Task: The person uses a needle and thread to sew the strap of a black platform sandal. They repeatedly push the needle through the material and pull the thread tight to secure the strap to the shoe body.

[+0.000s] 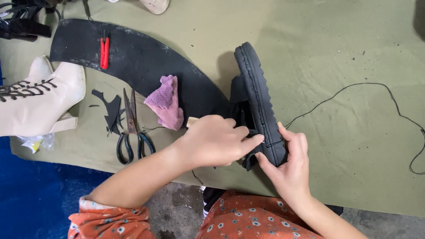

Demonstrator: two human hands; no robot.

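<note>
Both hands close on a black chunky-soled shoe [259, 95] stood on its side near the front edge of the olive cloth-covered worktop [336, 48]. Gripping the heel end from below, the right hand [290, 166] steadies the sole, while the left hand [212, 141] pinches fingers and thumb at the sole's seam, where a black thread [376, 90] leaves and loops off toward the right edge. Whether a needle is held cannot be made out. Just left lie a pink rag [166, 104], scissors [131, 132] and black scraps on a curved black sheet [137, 57] bearing a red clip [104, 52]. A cream lace-up boot [42, 99] sits at the left edge, partly cut off. Open cloth spreads rightward.
</note>
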